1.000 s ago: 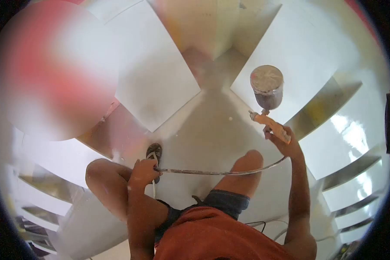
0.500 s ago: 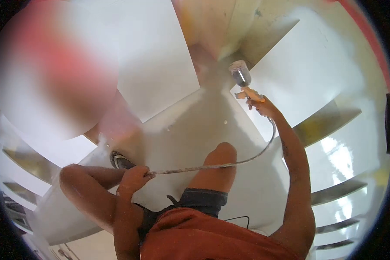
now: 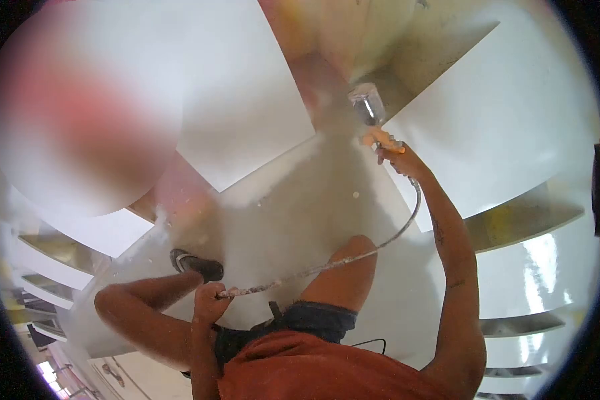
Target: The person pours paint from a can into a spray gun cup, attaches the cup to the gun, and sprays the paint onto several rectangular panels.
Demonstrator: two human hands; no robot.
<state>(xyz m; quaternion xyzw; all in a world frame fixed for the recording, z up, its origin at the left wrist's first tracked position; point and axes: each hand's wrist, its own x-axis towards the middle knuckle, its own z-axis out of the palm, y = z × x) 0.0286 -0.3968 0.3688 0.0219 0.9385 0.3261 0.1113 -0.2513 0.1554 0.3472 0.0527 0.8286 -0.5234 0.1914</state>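
My right hand [image 3: 401, 160] is wrapped round the handle of an orange spray gun [image 3: 382, 139], held out in front at arm's length. On top of the gun sits a cup [image 3: 368, 105], partly see-through and smeared. From the gun's handle a paint-flecked hose [image 3: 313, 270] loops down and across above my thigh. Near my left knee, my left hand [image 3: 213, 301] is closed round the hose's other visible stretch. A white panel [image 3: 500, 120] lies to the right of the gun, and another white panel [image 3: 240, 100] is at its left.
More white panels stand along the right, with brownish edges [image 3: 527, 217] between them. The floor [image 3: 293, 193] is dusted with pale overspray. My shoe [image 3: 203, 265] rests on it at the left. A blurred round patch covers the upper left.
My left hand has come down and nearer my body with the hose. The gun has shifted slightly up and left in view. The panels shift in view and my shoe sits lower.
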